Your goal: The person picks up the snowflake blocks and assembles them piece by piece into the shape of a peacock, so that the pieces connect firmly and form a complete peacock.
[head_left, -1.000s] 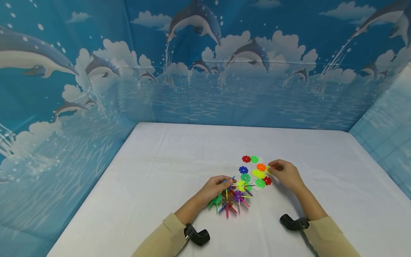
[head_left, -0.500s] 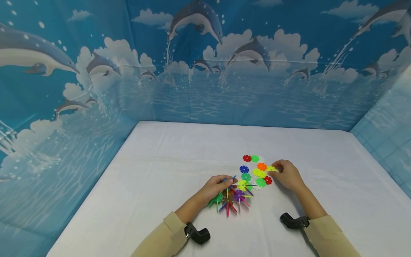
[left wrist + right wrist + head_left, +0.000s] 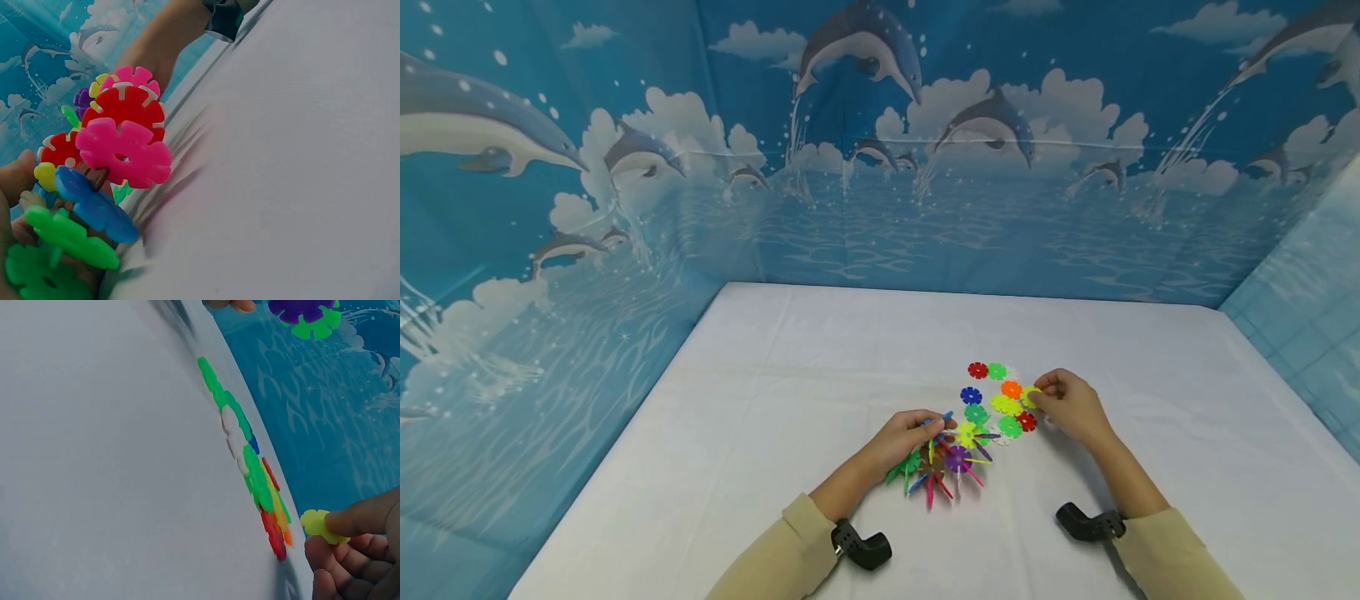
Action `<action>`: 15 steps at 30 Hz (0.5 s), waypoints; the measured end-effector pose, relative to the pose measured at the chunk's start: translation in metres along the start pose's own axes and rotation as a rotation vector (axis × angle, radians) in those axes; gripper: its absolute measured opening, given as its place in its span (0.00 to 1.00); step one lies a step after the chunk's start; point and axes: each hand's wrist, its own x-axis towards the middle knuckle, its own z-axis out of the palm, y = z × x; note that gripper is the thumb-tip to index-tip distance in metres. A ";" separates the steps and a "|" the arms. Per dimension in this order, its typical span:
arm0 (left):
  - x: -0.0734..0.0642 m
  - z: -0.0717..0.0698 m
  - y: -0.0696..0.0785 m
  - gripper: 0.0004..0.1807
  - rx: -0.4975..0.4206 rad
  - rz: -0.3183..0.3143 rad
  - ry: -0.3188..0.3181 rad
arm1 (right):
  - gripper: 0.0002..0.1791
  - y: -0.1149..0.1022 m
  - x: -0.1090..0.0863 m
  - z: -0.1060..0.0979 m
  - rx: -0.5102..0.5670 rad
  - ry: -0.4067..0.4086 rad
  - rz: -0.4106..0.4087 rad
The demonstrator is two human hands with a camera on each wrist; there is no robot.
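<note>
My left hand point(image 3: 904, 442) grips a cluster of interlocking notched plastic discs point(image 3: 931, 467), joined edge to edge in brown, green, purple, blue, red and pink. In the left wrist view a pink disc point(image 3: 125, 153) and a blue disc point(image 3: 97, 206) stick out from it, and part of the hand is hidden behind. My right hand point(image 3: 1073, 407) pinches a yellow notched disc point(image 3: 322, 526) between thumb and fingers, just right of the loose discs. In the head view this yellow disc lies close beside an orange disc point(image 3: 1011, 389).
Loose flat discs lie on the white-covered table point(image 3: 820, 350): red point(image 3: 977, 370), green point(image 3: 997, 371), blue point(image 3: 971, 395), white and yellow ones. A dolphin-print backdrop point(image 3: 880, 225) rises behind the table. Black wrist cameras point(image 3: 863, 546) are worn on both forearms.
The right hand has drawn the yellow disc slightly away from the pile and turned it between its fingers. The left hand and its cluster have barely moved.
</note>
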 end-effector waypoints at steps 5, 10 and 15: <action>0.000 -0.001 0.000 0.20 0.004 0.009 -0.015 | 0.14 -0.013 -0.003 0.003 0.077 -0.028 -0.023; 0.000 -0.001 0.000 0.20 0.004 0.008 -0.018 | 0.14 -0.023 -0.004 0.009 0.133 -0.063 -0.044; -0.001 0.000 0.001 0.20 -0.006 -0.002 -0.018 | 0.14 -0.033 -0.006 0.014 0.178 -0.093 -0.069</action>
